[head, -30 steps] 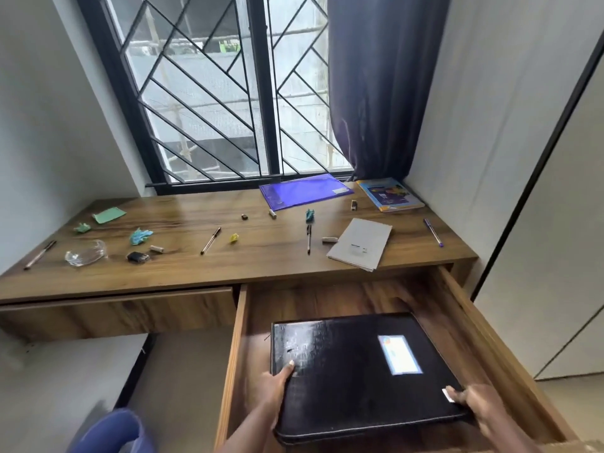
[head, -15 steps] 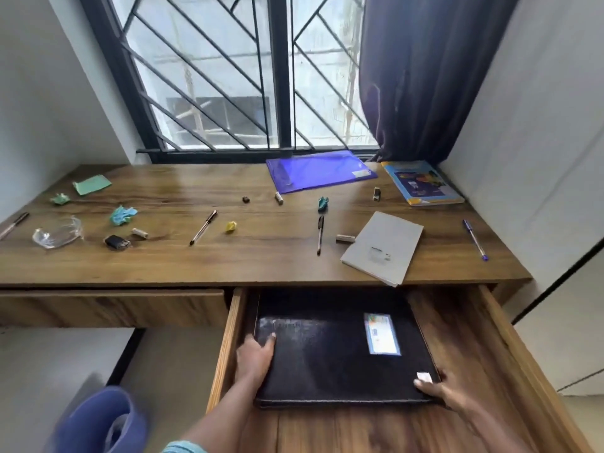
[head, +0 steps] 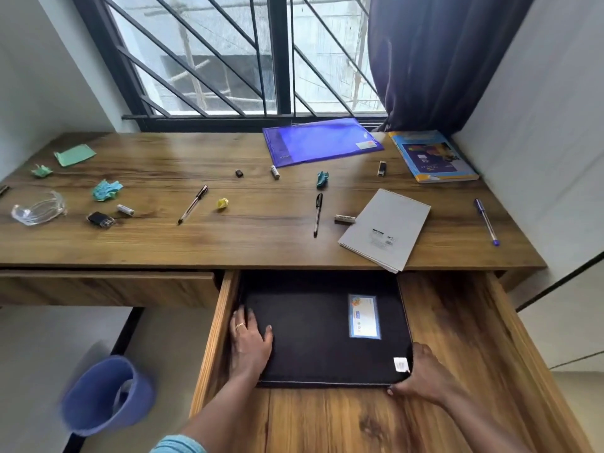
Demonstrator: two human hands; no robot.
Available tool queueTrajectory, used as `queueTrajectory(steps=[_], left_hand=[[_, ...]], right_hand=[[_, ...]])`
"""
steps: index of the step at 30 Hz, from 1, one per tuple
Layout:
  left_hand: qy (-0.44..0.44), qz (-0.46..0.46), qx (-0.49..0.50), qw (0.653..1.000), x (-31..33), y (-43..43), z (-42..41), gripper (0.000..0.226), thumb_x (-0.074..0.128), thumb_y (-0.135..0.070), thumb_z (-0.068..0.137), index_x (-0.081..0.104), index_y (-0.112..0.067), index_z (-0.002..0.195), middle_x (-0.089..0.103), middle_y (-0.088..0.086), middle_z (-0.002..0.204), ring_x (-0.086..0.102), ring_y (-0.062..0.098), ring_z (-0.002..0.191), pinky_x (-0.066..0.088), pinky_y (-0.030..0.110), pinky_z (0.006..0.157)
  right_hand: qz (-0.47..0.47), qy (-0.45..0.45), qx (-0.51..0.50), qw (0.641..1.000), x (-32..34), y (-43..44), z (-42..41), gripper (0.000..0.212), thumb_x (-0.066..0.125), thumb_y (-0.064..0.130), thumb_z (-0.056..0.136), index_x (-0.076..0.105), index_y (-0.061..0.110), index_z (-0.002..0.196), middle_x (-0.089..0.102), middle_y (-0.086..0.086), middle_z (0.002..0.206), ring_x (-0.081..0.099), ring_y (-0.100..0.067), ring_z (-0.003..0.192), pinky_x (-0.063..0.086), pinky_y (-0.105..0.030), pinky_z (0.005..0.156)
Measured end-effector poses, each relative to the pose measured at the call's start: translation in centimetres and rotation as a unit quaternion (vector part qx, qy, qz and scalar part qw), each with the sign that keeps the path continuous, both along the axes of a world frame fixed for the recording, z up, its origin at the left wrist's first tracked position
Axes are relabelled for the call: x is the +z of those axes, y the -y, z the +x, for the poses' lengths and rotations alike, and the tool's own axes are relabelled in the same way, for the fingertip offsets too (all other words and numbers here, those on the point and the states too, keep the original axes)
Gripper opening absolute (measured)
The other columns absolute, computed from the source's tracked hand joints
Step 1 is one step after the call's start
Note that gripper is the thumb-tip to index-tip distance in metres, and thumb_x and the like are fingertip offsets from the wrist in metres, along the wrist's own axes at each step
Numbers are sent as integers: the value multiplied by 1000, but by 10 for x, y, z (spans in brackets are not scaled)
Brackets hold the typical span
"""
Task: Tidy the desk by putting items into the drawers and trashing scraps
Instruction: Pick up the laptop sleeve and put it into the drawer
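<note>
A black folder (head: 313, 335) with a blue label lies flat in the open right drawer (head: 457, 354), its far edge under the desktop. My left hand (head: 250, 341) rests flat on its left side, fingers spread. My right hand (head: 421, 376) grips its near right corner. On the wooden desk (head: 228, 237) lie a grey notebook (head: 385, 228), a purple folder (head: 322, 140), a blue book (head: 431, 156), three pens (head: 317, 214), and several crumpled paper scraps (head: 106, 190).
A blue bin (head: 108, 393) stands on the floor at lower left. The left drawer (head: 108, 287) is closed. Clear glasses (head: 39, 209), a black clip (head: 99, 219), batteries and small items dot the desk. Window bars and a dark curtain (head: 434, 57) stand behind.
Both hands have pushed the black folder deeper into the drawer, up against its left side and partly under the desktop. My left hand has moved onto its top.
</note>
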State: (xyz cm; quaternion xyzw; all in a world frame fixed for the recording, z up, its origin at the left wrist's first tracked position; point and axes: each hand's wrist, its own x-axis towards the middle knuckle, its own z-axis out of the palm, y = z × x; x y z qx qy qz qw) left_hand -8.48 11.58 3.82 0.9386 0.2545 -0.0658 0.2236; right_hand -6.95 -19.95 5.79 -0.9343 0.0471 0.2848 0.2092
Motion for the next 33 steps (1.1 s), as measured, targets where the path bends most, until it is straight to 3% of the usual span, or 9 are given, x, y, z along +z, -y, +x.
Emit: queueTrajectory(steps=[7,11,13,18,22,26,28,33], left_hand=[[-47,32,-98,994,6,9,-23,94,51,-63,83,5,-20,152,-6,0,160,-3,23,148,18,40,119],[-76,24,-217,973,5,27,-40,107,60,-67,72,2,-27,152,-3,-5,159,-3,21,148,14,41,121],[-93,66,-261,959,1,39,-45,102,61,-64,74,5,-28,152,3,-6,159,2,21,147,14,40,122],[-98,101,-231,963,5,59,-47,86,60,-47,85,9,-27,152,6,-8,159,7,19,147,27,36,118],[-113,95,-187,971,10,76,-54,83,59,-34,90,7,-21,152,3,-4,160,8,20,148,22,34,120],[-112,106,-184,971,14,92,-66,71,52,-32,93,15,-14,151,14,4,158,16,22,146,16,34,121],[-101,105,-179,973,17,94,-77,64,45,-29,95,18,-13,150,18,5,157,18,23,145,15,35,121],[-84,114,-171,975,28,83,-103,55,33,-27,99,18,-12,150,20,5,157,16,21,146,10,36,120]], right_hand=[[-41,24,27,999,0,0,-2,104,75,62,53,33,13,134,42,-1,132,52,-18,118,45,-27,92],[-60,32,42,997,-3,0,-4,103,74,63,57,31,9,134,40,-5,134,49,-21,121,42,-28,97],[-65,33,41,996,-4,-2,-5,102,74,62,59,31,7,133,42,-7,134,50,-22,120,42,-27,97],[-76,8,7,997,-5,-11,-9,108,78,54,61,26,-2,137,42,-11,134,50,-23,121,44,-27,95],[-88,-10,-65,994,0,-36,-18,93,73,27,79,14,-8,141,37,-17,141,44,-30,129,43,-34,98],[-130,20,33,991,8,-72,-35,75,54,28,92,9,7,148,4,-15,156,11,-34,143,23,-52,111],[-88,31,83,992,8,-91,-46,63,43,27,96,12,10,148,2,-12,158,5,-34,145,15,-55,113],[-43,87,196,976,5,-131,-74,52,27,30,101,19,11,148,11,-12,157,7,-31,145,14,-50,116]])
